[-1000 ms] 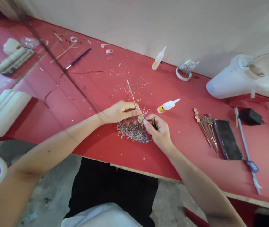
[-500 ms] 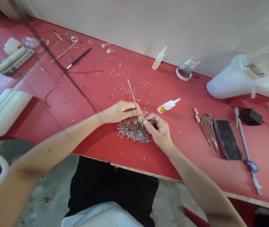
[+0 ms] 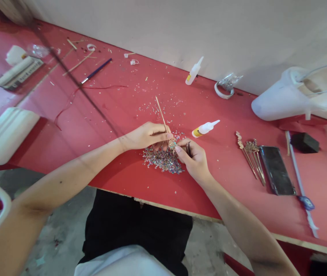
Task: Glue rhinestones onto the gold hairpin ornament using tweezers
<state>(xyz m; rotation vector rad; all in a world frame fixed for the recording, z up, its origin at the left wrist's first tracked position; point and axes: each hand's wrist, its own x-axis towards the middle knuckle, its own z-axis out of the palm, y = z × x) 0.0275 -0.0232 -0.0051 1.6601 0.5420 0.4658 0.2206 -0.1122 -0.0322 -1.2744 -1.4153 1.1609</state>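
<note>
The left hand point(image 3: 153, 136) clamped a gold hairpin point(image 3: 161, 114) by the pile of glittery chips point(image 3: 163, 161), its long axis pointing far and slightly left; the right hand point(image 3: 192, 156), clasping a dark tool point(image 3: 188, 147), met its near end.

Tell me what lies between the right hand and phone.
Golden ornate sticks, plus red tabletop with tiny specks, lie between right hand and phone in the head view.

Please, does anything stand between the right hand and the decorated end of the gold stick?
Nothing visible does. The right hand, with a dark tool in its grip, has its thumb at the decorated end; the left hand holds the gold stick. The shiny pieces lie below, and the nearer glue bottle is off to the side.
</note>
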